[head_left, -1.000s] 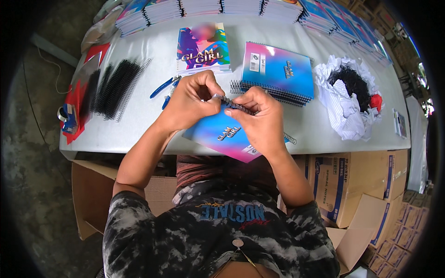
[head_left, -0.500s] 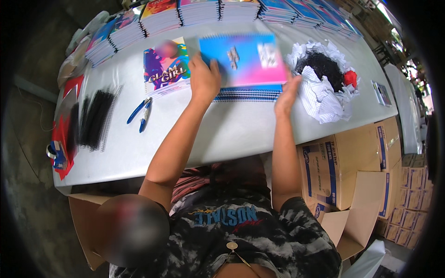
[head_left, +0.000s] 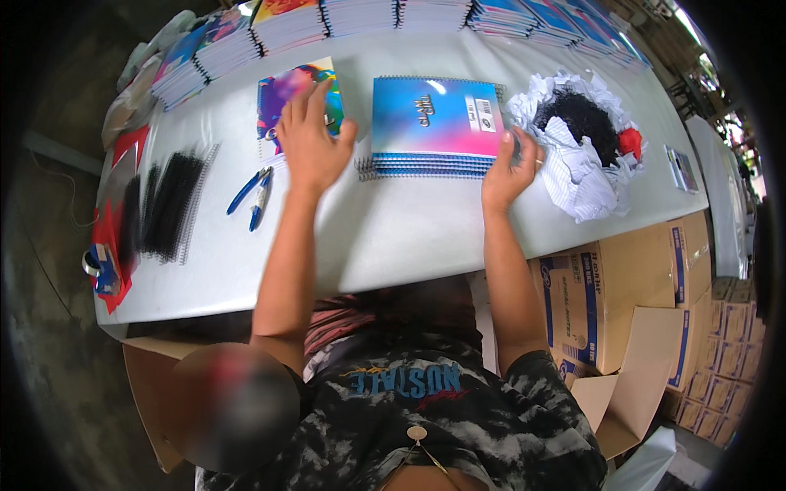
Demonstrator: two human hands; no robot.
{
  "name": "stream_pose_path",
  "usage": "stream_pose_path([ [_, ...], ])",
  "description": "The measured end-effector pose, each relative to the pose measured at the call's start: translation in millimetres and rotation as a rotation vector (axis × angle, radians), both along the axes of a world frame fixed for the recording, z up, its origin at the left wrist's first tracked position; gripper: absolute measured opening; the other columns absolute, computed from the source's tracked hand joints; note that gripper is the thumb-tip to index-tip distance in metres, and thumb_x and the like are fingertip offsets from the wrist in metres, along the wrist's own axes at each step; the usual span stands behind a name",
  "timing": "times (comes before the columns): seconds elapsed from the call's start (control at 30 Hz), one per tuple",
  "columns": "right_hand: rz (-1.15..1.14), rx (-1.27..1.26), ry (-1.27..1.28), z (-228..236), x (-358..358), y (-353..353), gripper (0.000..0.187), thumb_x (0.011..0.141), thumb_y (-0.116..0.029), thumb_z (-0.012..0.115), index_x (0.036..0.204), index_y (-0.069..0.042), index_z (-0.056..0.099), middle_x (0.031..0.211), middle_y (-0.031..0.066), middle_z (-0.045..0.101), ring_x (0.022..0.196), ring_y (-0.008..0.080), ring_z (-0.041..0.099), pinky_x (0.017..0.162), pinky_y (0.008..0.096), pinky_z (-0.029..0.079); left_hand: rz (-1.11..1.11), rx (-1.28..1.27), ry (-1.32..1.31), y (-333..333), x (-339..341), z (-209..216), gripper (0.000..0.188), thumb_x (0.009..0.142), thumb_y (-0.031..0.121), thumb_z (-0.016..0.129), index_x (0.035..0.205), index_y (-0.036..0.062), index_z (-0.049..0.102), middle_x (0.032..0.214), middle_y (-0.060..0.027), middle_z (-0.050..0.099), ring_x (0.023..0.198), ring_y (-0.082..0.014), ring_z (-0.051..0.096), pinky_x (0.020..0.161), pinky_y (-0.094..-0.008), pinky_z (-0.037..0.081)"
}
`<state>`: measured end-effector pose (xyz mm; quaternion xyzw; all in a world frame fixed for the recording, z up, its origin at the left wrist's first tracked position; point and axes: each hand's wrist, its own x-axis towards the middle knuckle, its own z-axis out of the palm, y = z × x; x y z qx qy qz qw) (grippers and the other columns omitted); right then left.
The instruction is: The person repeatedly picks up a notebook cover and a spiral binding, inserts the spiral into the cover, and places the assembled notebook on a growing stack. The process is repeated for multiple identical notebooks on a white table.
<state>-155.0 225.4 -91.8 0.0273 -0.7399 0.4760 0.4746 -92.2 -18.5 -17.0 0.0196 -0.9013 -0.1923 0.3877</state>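
Observation:
Over a small stack of spiral notebooks with a multicoloured cover (head_left: 270,102), my left hand (head_left: 315,147) is spread open, palm down. It hides much of the top cover; whether it touches is hard to tell. To its right lies a neat pile of spiral notebooks, the top one showing a blue and pink back cover (head_left: 446,123) with a white label. My right hand (head_left: 509,173) is at that pile's lower right corner, fingers loosely bent and apart, holding nothing. Blue-handled pliers (head_left: 252,200) lie partly opened on the table, below the left notebook stack.
Black spiral binding coils (head_left: 172,204) lie at the left of the white-covered table (head_left: 393,229). Crumpled striped paper (head_left: 569,184) holds a black tangle (head_left: 581,123) at the right. Notebook stacks (head_left: 360,18) line the far edge. Cardboard boxes (head_left: 614,286) stand below right.
The blue and pink notebook, held between both hands before, now rests on the pile. My left hand has let go and moved left over the multicoloured notebooks; my right hand has opened beside the pile.

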Motion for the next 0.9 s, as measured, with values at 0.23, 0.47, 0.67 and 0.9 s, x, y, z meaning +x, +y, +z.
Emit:
stream_pose_path([
  [0.23, 0.909, -0.563, -0.365, 21.8, 76.9, -42.4, 0.042, 0.092, -0.035, 0.046, 0.11, 0.002, 0.053, 0.108, 0.0159, 0.055, 0.093, 0.0288, 0.055, 0.085, 0.0443, 0.043, 0.016, -0.061, -0.398, -63.7, 93.5, 18.6, 0.027, 0.082, 0.012, 0.059, 0.109, 0.0091, 0.061, 0.09, -0.0113, 0.064, 0.081, -0.0278, 0.062, 0.069, -0.0323, 0.047],
  [0.47, 1.714, -1.189, -1.332, 54.4, 109.1, -63.6, 0.031, 0.087, -0.021, 0.058, 0.113, -0.004, 0.055, 0.104, 0.01, 0.061, 0.095, 0.0184, 0.06, 0.085, 0.0334, 0.048, -0.892, 0.201, -0.528, -89.1, 163.0, 74.2, 0.027, 0.083, 0.027, 0.059, 0.102, 0.0085, 0.065, 0.106, -0.0087, 0.063, 0.107, -0.0249, 0.055, 0.089, -0.0391, 0.04],
  [0.67, 1.406, -0.317, -0.597, 61.8, 86.3, -44.2, 0.02, 0.081, -0.003, 0.064, 0.1, 0.001, 0.061, 0.094, 0.0048, 0.065, 0.085, 0.0108, 0.059, 0.079, 0.0258, 0.047, 0.534, -0.025, -0.497, -216.4, 125.4, -28.7, 0.035, 0.084, 0.035, 0.056, 0.108, 0.0093, 0.058, 0.11, -0.0122, 0.058, 0.106, -0.03, 0.054, 0.085, -0.0405, 0.044],
  [0.9, 1.435, -0.375, -0.48, 70.7, 99.5, -43.8, 0.026, 0.082, -0.003, 0.063, 0.106, 0.005, 0.059, 0.096, 0.0111, 0.065, 0.086, 0.0158, 0.062, 0.08, 0.0286, 0.051, 0.491, 0.029, -0.342, -228.4, 113.0, -55.1, 0.028, 0.089, 0.027, 0.048, 0.099, 0.0031, 0.059, 0.092, -0.0149, 0.062, 0.083, -0.0303, 0.061, 0.072, -0.039, 0.047],
])
